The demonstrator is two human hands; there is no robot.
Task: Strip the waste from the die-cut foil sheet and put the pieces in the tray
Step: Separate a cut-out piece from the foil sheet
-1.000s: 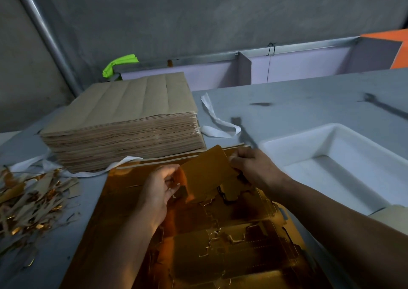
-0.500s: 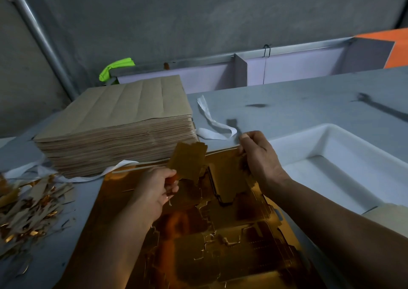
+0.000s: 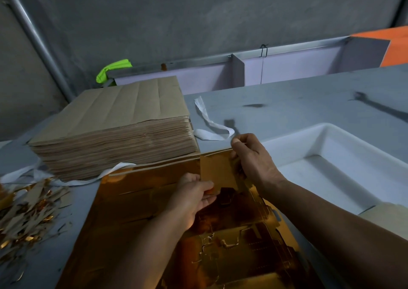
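A shiny gold die-cut foil sheet (image 3: 136, 211) lies on the grey table in front of me, with cut outlines showing in its lower part. My left hand (image 3: 192, 198) pinches the lower edge of a partly lifted foil panel (image 3: 217, 170) near the sheet's far edge. My right hand (image 3: 254, 158) grips the same panel at its far right corner, thumb on top. A white tray (image 3: 344, 138) sits just right of the sheet; the part of it I see holds no pieces.
A tall stack of brown paper sheets (image 3: 114, 125) stands at the far left. A pile of gold and brown scraps (image 3: 24, 213) lies at the left edge. White strapping strips (image 3: 212, 125) lie behind the sheet. A beige object (image 3: 386, 218) overlaps the tray's near corner.
The foil piece my left hand held raised has come down flat against the sheet. My right hand has shifted to the panel's far right corner. The camera view has moved slightly.
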